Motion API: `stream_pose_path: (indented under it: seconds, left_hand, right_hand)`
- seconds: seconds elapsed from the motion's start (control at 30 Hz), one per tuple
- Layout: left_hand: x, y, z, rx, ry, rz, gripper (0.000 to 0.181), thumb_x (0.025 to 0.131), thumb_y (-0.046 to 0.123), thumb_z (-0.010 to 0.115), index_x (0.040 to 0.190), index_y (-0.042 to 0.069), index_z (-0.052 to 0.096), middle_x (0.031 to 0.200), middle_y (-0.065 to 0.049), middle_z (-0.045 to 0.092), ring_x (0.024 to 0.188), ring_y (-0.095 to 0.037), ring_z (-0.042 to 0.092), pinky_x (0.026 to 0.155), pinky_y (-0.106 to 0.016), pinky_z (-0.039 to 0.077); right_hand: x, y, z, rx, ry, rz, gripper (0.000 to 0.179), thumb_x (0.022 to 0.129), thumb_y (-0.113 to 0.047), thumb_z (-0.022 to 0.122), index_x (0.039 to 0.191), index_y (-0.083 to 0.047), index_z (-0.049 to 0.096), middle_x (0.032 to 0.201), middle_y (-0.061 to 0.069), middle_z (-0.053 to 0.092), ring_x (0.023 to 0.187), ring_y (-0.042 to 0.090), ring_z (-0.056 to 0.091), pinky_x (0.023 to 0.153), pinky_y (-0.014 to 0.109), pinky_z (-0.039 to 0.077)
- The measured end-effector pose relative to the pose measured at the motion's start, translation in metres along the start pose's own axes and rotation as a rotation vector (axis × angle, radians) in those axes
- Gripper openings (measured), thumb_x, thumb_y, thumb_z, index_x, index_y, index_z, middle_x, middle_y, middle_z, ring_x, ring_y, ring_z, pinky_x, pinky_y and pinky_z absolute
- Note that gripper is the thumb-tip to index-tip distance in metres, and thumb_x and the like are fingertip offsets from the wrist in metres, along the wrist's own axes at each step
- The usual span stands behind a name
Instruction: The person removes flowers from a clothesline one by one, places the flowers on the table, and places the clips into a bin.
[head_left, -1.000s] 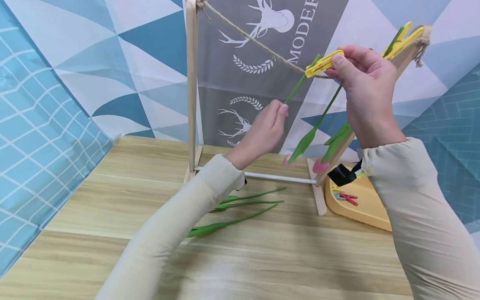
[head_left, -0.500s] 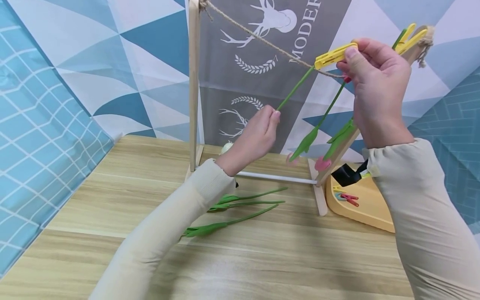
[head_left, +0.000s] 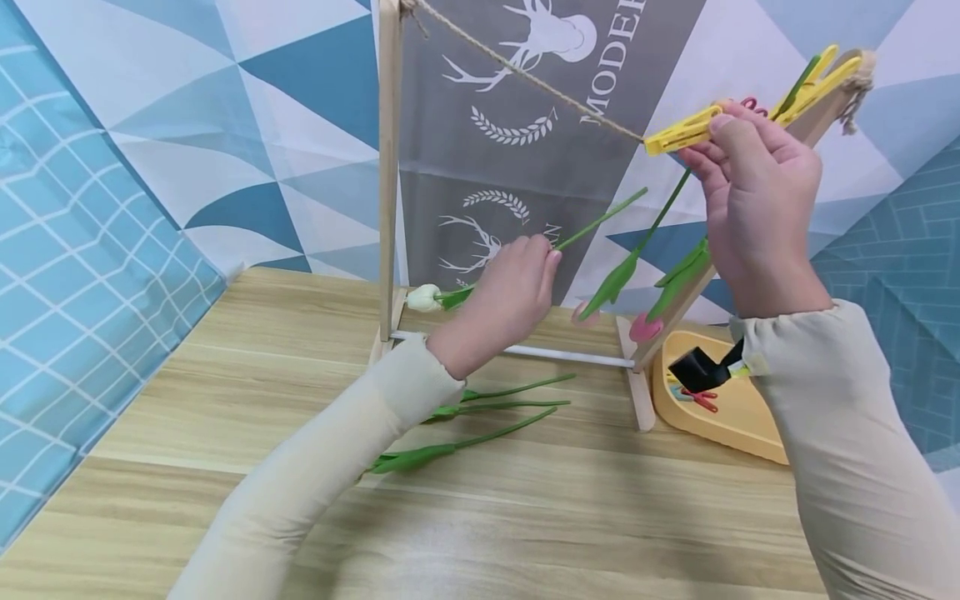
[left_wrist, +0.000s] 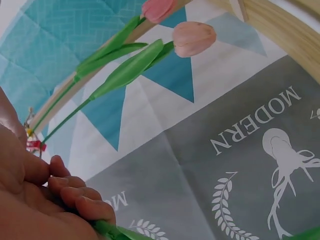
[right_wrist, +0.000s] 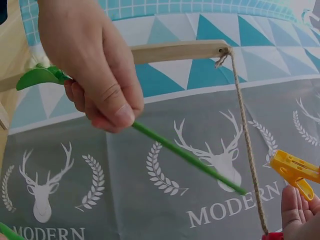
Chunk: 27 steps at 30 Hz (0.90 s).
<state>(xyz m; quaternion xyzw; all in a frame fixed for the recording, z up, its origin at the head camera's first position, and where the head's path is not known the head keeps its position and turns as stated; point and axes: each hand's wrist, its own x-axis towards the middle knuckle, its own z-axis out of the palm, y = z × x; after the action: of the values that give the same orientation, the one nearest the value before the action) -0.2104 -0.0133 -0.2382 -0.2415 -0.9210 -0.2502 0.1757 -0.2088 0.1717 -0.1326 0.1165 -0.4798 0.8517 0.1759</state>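
My left hand [head_left: 510,287] grips the green stem of a white tulip [head_left: 425,298]; the stem's free end points up and right, apart from the rope. With thumb and fingers my right hand [head_left: 765,192] pinches a yellow clothespin [head_left: 682,132]. In the right wrist view that clothespin [right_wrist: 295,170] lies just beside the twine rope [right_wrist: 244,115], with no stem in it. Two pink tulips hang head down at the right: one [left_wrist: 195,39] near a red clothespin [left_wrist: 36,145], the other [head_left: 645,327] by a yellow clothespin [head_left: 817,87] at the rope's end.
A wooden frame [head_left: 388,167] with a white bottom rod [head_left: 570,357] carries the rope. Several green-stemmed flowers [head_left: 420,458] lie on the wooden table [head_left: 525,525], their heads mostly hidden by my left sleeve. An orange tray [head_left: 735,429] at the right holds small coloured clothespins [head_left: 699,398].
The white tulip's stem has come away from the yellow clothespin and swung down as my left hand moved lower. My right hand shifted slightly right, still holding the clothespin.
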Motion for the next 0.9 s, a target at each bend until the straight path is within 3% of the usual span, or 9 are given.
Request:
stream_pose_path:
  seconds: [0.37, 0.6, 0.9]
  left_hand:
    - [-0.025, -0.001, 0.015, 0.192, 0.012, 0.033, 0.027, 0.101, 0.022, 0.035, 0.086, 0.006, 0.051, 0.073, -0.006, 0.05, 0.068, -0.024, 0.05, 0.057, -0.034, 0.041]
    - [-0.045, -0.002, 0.028, 0.332, 0.08, 0.091, 0.024, 0.099, 0.02, 0.04, 0.086, 0.005, 0.054, 0.075, -0.008, 0.054, 0.069, -0.025, 0.054, 0.058, -0.035, 0.043]
    - [-0.072, -0.005, 0.041, 0.45, 0.099, 0.123, 0.018, 0.095, 0.016, 0.047, 0.08, 0.008, 0.052, 0.073, -0.004, 0.052, 0.068, -0.02, 0.052, 0.054, -0.028, 0.036]
  right_hand:
    - [-0.007, 0.005, -0.025, 0.135, 0.052, 0.057, 0.026, 0.088, 0.004, 0.055, 0.112, 0.011, 0.055, 0.092, 0.02, 0.058, 0.07, 0.027, 0.06, 0.073, 0.03, 0.056]
    - [-0.013, 0.009, -0.05, 0.155, 0.105, 0.097, 0.027, 0.087, 0.004, 0.055, 0.114, 0.01, 0.054, 0.095, 0.016, 0.052, 0.076, 0.025, 0.054, 0.076, 0.029, 0.055]
    - [-0.02, 0.011, -0.085, 0.235, 0.163, 0.116, 0.029, 0.088, 0.006, 0.051, 0.116, 0.011, 0.053, 0.102, 0.018, 0.051, 0.081, 0.029, 0.057, 0.083, 0.034, 0.054]
